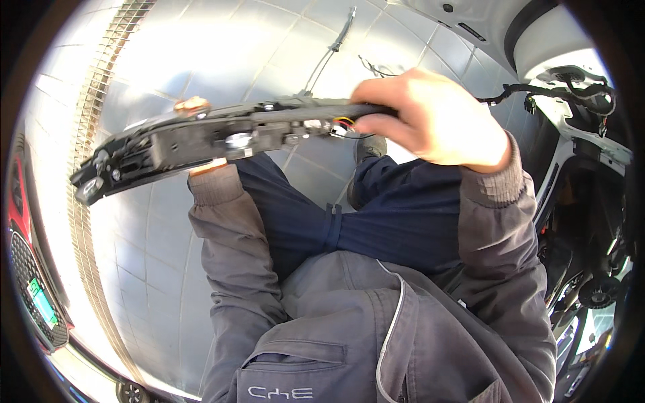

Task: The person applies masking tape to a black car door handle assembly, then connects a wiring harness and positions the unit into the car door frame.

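A long, curved black car part (191, 144) with metal fittings spans the space in front of me, slightly tilted, its left end lower. Behind it is my left hand (193, 104), mostly hidden; fingertips show over the upper edge and the wrist below, so it grips the part from beneath. At the other end, my right hand (430, 121) is closed, thumb below and fingers above, around the dark end of the part. Thin coloured wires (345, 122) and a small white connector sit next to my right thumb. Exactly what lies inside that grip is hidden.
Below lies a grey tiled floor (161, 269) with a metal drain grate (84, 248) along the left. Cables (336, 43) show beyond the part. An open white car body (463, 20) with a hanging wiring harness (557, 96) stands right; a red car (21, 201) is at far left.
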The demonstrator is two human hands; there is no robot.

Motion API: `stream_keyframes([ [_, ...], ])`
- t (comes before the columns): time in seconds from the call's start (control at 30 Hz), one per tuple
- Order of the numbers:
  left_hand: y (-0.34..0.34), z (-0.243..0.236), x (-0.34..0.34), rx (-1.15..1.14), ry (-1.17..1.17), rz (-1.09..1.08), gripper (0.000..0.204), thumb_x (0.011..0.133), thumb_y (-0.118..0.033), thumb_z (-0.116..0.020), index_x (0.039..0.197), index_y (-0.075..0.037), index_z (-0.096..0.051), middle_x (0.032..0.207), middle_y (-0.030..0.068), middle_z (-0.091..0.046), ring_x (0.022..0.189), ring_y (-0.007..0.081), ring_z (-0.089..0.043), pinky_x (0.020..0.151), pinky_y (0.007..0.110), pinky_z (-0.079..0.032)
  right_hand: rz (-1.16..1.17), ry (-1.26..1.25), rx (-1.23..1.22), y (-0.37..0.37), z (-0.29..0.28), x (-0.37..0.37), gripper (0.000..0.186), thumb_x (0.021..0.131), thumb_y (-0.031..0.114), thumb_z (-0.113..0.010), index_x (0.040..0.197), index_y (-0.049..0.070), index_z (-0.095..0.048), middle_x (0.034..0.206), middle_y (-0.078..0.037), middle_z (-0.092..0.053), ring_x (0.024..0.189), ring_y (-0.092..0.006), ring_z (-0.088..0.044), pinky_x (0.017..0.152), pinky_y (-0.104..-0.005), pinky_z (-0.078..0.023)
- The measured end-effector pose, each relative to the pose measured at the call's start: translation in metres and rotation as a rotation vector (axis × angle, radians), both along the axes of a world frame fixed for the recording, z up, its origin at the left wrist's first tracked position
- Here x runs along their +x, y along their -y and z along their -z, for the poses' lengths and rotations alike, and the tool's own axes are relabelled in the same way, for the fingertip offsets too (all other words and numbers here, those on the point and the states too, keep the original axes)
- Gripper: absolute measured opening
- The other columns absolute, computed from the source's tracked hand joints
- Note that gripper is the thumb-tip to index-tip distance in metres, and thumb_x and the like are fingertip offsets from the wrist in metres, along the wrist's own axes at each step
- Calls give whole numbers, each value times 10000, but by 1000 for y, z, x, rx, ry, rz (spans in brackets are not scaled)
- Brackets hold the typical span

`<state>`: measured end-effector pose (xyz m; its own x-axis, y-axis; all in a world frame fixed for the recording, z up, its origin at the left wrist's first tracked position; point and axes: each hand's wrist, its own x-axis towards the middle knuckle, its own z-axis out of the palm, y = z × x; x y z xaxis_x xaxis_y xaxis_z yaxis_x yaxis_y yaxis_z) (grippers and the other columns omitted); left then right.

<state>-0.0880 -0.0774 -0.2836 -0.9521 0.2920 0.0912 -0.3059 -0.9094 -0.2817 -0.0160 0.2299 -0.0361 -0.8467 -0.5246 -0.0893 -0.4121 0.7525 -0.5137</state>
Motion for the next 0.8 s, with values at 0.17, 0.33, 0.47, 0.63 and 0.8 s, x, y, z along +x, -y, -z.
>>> stream_keyframes([
  [0.17, 6, -45, 18, 746, 187, 174, 154, 927, -135, -659, 1033, -51, -585, 993, 99, -671, 941, 191, -685, 865, 324, -534, 59, 285, -424, -18, -7, -4, 181, 972, 162, -662, 975, -18, -647, 684, -79, -597, 610, -190, -578, 618, -293, -460],
  [0.33, 9, -58, 11, 651, -130, 201, 186, 916, -69, -657, 1080, -49, -571, 1012, 115, -665, 1001, 224, -692, 928, 355, -541, -40, 377, -637, -12, -8, -1, 319, 984, 208, -683, 764, -17, -631, 627, -62, -507, 550, -165, -462, 538, -330, -382],
  [0.47, 14, -50, -1, 550, -269, 139, 57, 976, -86, -559, 1025, -89, -589, 954, 85, -689, 962, 186, -706, 871, 335, -554, -114, 318, -577, -7, -17, -4, 273, 978, 172, -675, 788, -21, -638, 655, -92, -565, 567, -197, -522, 552, -330, -413],
  [0.63, 8, -54, 9, 718, -54, 119, 23, 956, -90, -563, 949, -83, -583, 913, 87, -695, 940, 208, -712, 859, 361, -581, 20, 228, -590, 0, -12, 4, 180, 986, 147, -643, 900, -11, -651, 707, -91, -602, 618, -206, -581, 590, -321, -461],
  [0.8, 17, -40, 25, 764, 316, 221, 102, 914, -77, -597, 1010, -42, -599, 976, 134, -667, 1016, 249, -671, 946, 434, -554, 145, 250, -786, 3, 5, 5, 129, 1019, 58, -582, 1135, 3, -599, 1050, -52, -586, 890, -102, -553, 811, -252, -467],
])
